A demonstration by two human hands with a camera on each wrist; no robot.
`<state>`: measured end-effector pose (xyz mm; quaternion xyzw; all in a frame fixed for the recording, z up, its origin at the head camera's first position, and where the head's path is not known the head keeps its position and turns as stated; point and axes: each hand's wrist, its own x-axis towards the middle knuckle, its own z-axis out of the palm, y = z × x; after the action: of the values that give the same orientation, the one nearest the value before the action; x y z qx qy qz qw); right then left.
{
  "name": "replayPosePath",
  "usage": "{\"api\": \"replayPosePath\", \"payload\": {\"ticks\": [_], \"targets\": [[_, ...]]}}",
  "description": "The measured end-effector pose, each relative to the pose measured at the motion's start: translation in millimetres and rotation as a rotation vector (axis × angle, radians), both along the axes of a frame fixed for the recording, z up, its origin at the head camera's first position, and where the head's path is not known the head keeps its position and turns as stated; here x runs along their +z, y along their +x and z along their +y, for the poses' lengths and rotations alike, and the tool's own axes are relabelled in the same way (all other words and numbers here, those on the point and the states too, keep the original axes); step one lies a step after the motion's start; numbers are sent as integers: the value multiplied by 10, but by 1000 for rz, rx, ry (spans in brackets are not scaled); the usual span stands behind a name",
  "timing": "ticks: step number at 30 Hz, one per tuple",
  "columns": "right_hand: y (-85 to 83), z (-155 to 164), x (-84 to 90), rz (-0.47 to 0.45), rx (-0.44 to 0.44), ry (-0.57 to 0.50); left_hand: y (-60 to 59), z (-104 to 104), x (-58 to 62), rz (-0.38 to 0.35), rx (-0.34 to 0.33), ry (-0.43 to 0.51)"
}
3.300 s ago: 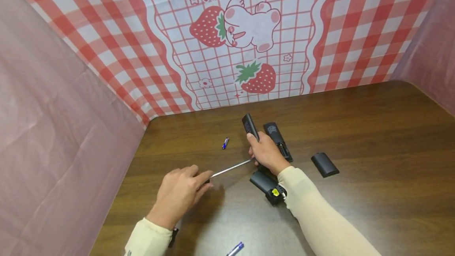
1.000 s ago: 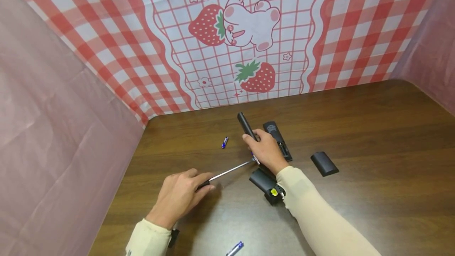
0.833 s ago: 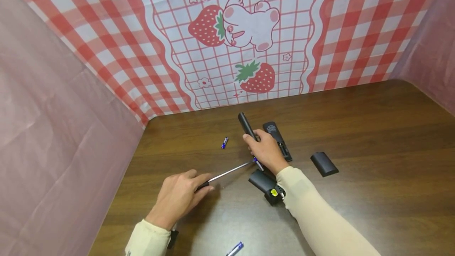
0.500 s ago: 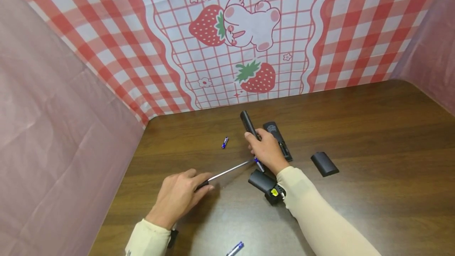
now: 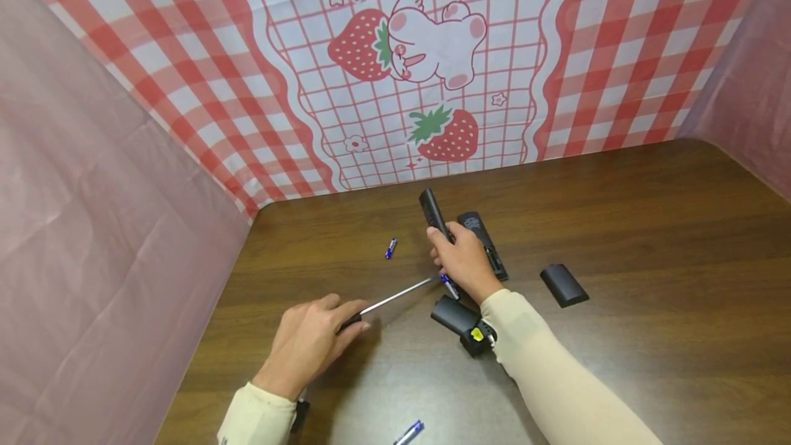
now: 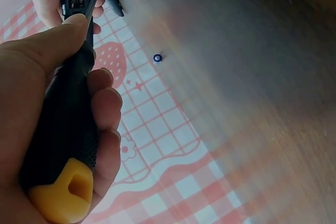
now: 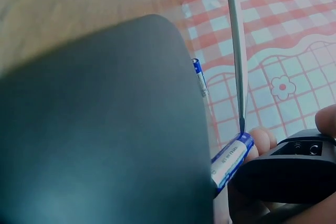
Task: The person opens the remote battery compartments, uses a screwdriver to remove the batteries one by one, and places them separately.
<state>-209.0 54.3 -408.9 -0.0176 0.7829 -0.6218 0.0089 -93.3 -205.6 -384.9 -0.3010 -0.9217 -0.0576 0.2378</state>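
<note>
My left hand [image 5: 315,340] grips the black, yellow-capped handle of a screwdriver [image 6: 65,129]. Its thin steel shaft [image 5: 398,292] reaches right to my right hand [image 5: 465,263]. That hand holds a slim black remote [image 5: 431,213], tilted up off the table with its back open. In the right wrist view the screwdriver tip [image 7: 242,125] touches a blue and white battery [image 7: 231,159] that sticks out of the remote's battery bay [image 7: 296,167]. The same battery [image 5: 450,286] shows below my right palm.
On the brown table [image 5: 649,225], a second black remote [image 5: 483,242] lies beside my right hand and a black battery cover [image 5: 564,285] further right. A black block [image 5: 454,316] sits by my right wrist. Loose batteries [image 5: 391,248] [image 5: 409,432] lie apart. Checked cloth walls [image 5: 278,88] enclose the back and sides.
The battery has come partly out of the held remote and now shows below my right palm. My right hand has tilted the remote slightly. The left hand barely moved.
</note>
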Motion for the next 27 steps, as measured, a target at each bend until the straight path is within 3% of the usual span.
{"api": "replayPosePath", "payload": {"ticks": [27], "targets": [[3,21,-11,-12,31,-9,58,-46,17,37,14,0]]}}
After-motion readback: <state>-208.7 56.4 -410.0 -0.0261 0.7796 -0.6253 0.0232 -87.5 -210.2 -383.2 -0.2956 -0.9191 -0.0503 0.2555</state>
